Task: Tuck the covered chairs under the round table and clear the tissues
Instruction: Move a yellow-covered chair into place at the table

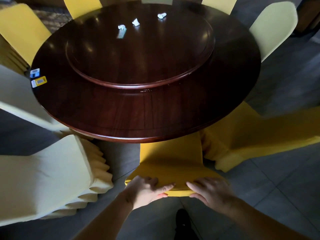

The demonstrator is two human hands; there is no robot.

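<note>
Wood, dark and glossy, forms the round table [121, 111], with a raised round turntable [138, 49] at its centre. 3 crumpled white tissues [122, 27] [136, 22] [161, 15] lie on the turntable's far side. Smooth fabric covers wrap the chairs around it, some yellow, some cream with pleated skirts. Nearest, a yellow chair [170, 158] sits partly under the table edge. The left hand [147, 187] and right hand [210, 189] grip the top of its backrest, fingers over it, thumbs below.
</note>
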